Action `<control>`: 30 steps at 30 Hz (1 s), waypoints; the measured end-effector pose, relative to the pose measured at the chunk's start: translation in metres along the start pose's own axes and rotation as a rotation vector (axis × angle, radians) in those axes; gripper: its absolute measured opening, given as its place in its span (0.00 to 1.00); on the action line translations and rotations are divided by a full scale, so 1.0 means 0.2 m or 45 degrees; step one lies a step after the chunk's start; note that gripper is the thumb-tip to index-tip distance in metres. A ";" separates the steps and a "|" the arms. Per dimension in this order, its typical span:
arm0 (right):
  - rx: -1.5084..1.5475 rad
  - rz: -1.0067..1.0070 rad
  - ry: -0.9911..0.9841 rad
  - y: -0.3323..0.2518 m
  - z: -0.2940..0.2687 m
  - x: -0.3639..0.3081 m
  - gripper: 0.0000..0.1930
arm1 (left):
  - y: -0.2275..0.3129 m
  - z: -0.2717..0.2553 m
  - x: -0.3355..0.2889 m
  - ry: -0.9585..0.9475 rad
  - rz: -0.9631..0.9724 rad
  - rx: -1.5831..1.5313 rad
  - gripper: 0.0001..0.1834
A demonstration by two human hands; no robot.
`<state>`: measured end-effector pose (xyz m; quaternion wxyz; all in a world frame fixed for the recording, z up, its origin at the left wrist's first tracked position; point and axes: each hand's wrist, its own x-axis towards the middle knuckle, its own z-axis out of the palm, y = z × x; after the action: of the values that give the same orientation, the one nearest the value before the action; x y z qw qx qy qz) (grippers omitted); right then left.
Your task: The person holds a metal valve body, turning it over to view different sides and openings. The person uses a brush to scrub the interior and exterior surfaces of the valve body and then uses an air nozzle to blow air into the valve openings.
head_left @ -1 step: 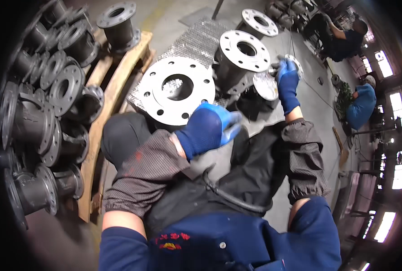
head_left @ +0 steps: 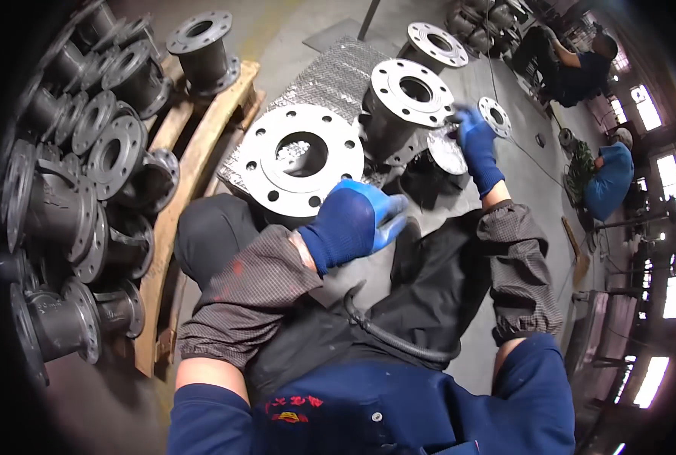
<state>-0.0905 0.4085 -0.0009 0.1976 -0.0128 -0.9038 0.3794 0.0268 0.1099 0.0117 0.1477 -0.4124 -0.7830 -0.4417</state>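
Observation:
A dark flanged pipe fitting stands upright between my knees, its pale machined flange (head_left: 266, 186) facing up. My left hand (head_left: 345, 224), in a blue glove, is beside the flange's near right edge, thumb and fingers apart. Beyond it to the right stands a second fitting with a pale flange (head_left: 386, 89). At that flange's right edge is my gloved right hand (head_left: 477, 140), fingers curled; a small dark thing shows at the fingertips, too blurred to name. Below this hand sits a dark container with a shiny round top (head_left: 446, 152).
Dark flanged fittings (head_left: 57, 205) crowd the left side beside a wooden pallet (head_left: 167, 250); one stands on it. A silvery textured sheet (head_left: 326, 76) lies under the near fittings. Another fitting (head_left: 437, 45) stands behind. A flange ring (head_left: 494, 117) lies right. Two people work far right.
My right hand has shifted slightly left toward the second fitting's flange, uncovering the flange ring behind it. The whole view has moved a little; my left hand stays beside the near flange.

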 end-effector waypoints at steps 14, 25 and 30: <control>-0.506 -0.565 -0.096 -0.31 -0.55 0.82 0.14 | 0.02 -0.07 -0.14 -0.156 -0.130 0.170 0.10; 0.564 0.499 -0.466 -0.26 -0.08 -0.02 0.20 | 0.11 -0.11 -0.24 -0.166 -0.057 0.056 0.09; 0.545 0.327 -0.564 -0.33 -0.04 -0.18 0.19 | 0.09 -0.31 -0.31 -0.087 -0.092 0.178 0.08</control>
<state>-0.0469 0.3604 0.0367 -0.0548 -0.0021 -0.8157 0.5759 0.0712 0.0325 0.0207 0.1333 -0.3875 -0.8309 -0.3765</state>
